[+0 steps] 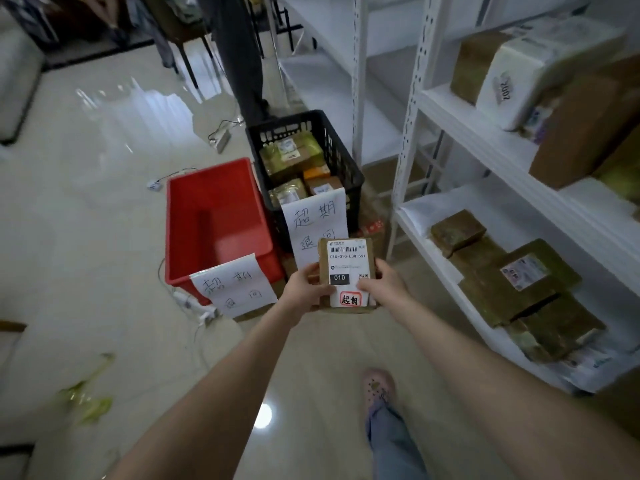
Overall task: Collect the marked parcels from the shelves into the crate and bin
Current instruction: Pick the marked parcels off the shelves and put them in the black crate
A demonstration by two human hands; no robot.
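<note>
Pale glossy floor (pixel 104 209) fills the left of the view, and white shelves (pixel 450 112) run down the right. Red bin (pixel 176 230) and black crate (pixel 343 157) stand side by side on the floor just beyond the shelf end, probably so each pick needs only a short carry. A handwritten paper sign (pixel 235 285) hangs over the near rim of the bin and another (pixel 318 220) over the crate's, both facing the person so they can be read on approach. The crate already holds several parcels (pixel 294 157), while the bin shows only its bare inside. More brown parcels (pixel 512 282) lie on the lower shelf.

One small parcel (pixel 348 268) is held in the air just in front of the crate's sign. The left hand (pixel 306 289) and right hand (pixel 388 285) grip its two side edges, thumbs on the label face and fingers curled underneath, mostly hidden. It is turned label up, likely so the red stamp (pixel 350 299) at its near end can be checked before it goes in.
</note>
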